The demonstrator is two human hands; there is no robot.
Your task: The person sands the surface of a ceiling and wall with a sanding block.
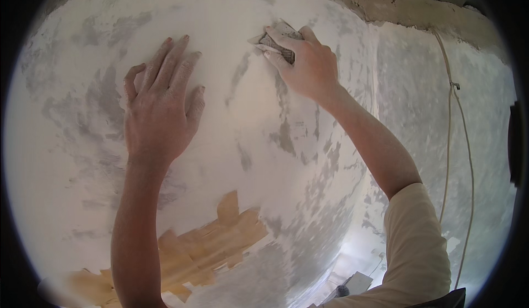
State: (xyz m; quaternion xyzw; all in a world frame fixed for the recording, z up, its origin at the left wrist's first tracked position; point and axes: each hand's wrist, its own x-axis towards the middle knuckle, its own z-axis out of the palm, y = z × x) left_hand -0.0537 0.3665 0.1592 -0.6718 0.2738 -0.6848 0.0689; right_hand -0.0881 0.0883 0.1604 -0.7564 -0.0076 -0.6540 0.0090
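Note:
A wall (223, 113) coated in patchy white and grey plaster fills most of the head view. My left hand (163, 105) lies on it left of centre, palm to the surface, fingers spread, holding nothing. Higher and to the right, my right hand (310, 60) grips a folded piece of worn, dusty abrasive sheet (281, 41), pressed against the wall. Its pointed corners stick out past my fingers; its underside is hidden. White dust coats the fingers of both hands.
Strips of brown tape or paper (215, 242) cover part of the wall low in view. To the right, past a corner, a thin cord (449, 101) hangs down the adjoining wall (413, 122). A rough ledge (413, 12) runs along the top right. A pale flat object (358, 283) lies near the bottom.

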